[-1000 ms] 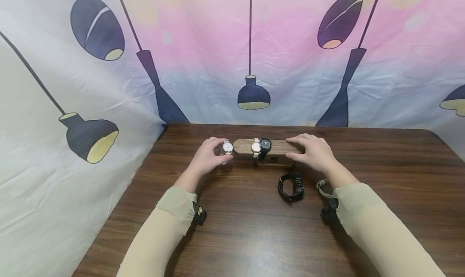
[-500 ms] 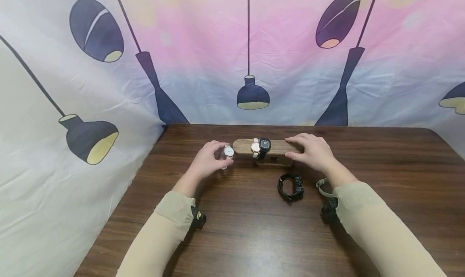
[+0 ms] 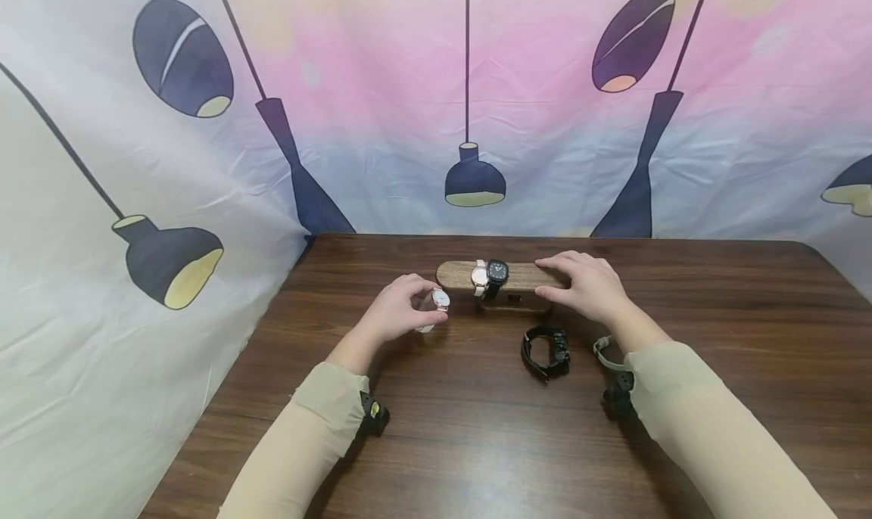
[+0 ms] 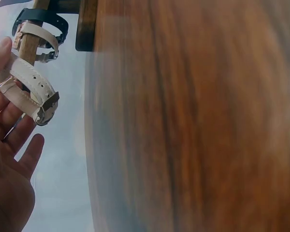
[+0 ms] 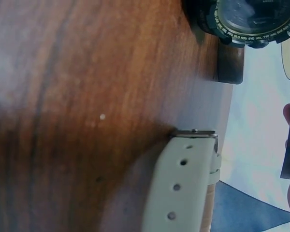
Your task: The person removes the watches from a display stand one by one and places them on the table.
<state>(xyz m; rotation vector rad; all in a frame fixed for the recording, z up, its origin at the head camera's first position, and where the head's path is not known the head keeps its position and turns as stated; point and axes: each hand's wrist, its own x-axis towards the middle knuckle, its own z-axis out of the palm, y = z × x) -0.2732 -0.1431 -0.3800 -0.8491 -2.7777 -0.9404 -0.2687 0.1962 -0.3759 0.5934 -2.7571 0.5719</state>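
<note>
Frame centre: left hand (image 3: 398,309) is pinching white watch (image 3: 440,299) | right of centre: right hand (image 3: 591,284) is gripping wooden stand (image 3: 526,275) | below: black watch (image 3: 560,351) is resting on surface (image 3: 463,443)

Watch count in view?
5: a white watch in the left hand; a white-strapped watch and a square black watch on the wooden stand; a chunky black watch on the table; and a pale strap by the right sleeve, presumably a watch, its dial hidden.
</note>
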